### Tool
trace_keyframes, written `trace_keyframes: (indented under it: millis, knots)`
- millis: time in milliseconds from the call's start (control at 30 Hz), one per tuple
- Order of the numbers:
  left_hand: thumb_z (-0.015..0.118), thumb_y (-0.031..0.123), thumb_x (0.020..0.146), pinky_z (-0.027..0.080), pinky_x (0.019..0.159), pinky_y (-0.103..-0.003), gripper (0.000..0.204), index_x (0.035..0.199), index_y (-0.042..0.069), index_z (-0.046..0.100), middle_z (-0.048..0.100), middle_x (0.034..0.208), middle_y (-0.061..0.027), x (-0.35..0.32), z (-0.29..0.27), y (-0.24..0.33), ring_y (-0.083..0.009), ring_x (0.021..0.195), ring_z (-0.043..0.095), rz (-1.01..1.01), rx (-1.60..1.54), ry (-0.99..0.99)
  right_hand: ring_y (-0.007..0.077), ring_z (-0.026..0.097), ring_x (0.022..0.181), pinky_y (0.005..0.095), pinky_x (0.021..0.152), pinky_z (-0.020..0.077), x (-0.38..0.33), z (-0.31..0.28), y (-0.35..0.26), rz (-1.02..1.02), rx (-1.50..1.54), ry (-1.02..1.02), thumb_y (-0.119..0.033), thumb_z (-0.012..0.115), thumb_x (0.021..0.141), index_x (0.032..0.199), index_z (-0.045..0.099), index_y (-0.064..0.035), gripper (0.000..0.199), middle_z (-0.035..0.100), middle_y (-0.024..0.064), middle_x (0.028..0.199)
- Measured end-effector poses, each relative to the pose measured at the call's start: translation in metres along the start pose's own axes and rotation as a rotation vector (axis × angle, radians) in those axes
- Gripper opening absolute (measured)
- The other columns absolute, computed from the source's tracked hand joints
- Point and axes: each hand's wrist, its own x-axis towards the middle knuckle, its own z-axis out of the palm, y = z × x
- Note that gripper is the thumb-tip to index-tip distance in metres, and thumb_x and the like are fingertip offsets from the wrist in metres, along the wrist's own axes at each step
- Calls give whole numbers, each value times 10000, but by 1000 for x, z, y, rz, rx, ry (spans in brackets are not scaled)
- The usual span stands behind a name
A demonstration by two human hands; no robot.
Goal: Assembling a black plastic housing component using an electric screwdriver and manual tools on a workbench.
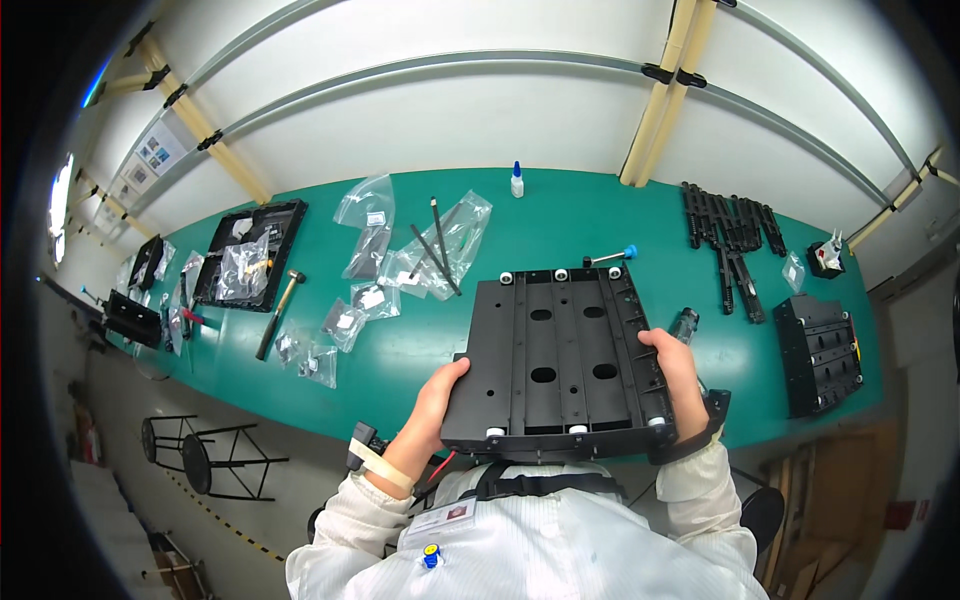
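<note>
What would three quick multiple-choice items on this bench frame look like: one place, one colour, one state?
1. Where does the hammer lie?
A. left of the black plate
B. right of the black plate
C. on the stool

2. What colour is the cap of the small white bottle at the bench's far edge?
A. red
B. blue
C. yellow

3. How is the black plate held?
A. left hand only
B. lying free on the bench
C. both hands, one at each side edge

Key: 1 A, it rests among the bags well to the plate's left. 2 B, the tip is blue. 3 C, the left hand and right hand grip opposite edges.
</note>
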Motion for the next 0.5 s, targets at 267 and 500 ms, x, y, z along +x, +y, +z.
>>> trace_keyframes:
  millis: [267, 500]
  knots:
    - [703, 297, 957, 595, 791, -329, 442, 1244, -23, 600, 689, 1071, -129, -3, -7, 11, -200, 927, 706, 114, 101, -11, 184, 710, 762, 313, 682, 579, -9, 2, 8, -168, -39, -174, -139, 657, 943, 1080, 686, 49, 234, 734, 97, 938]
    - [789, 218, 884, 603, 732, -330, 523, 1285, -28, 559, 704, 1032, -150, -43, 4, 95, -203, 871, 722, 330, 369, 51, 136, 695, 901, 306, 802, 579, 2, 21, 54, -272, 13, -334, -183, 647, 1038, 1204, 661, 63, 297, 735, 86, 1082]
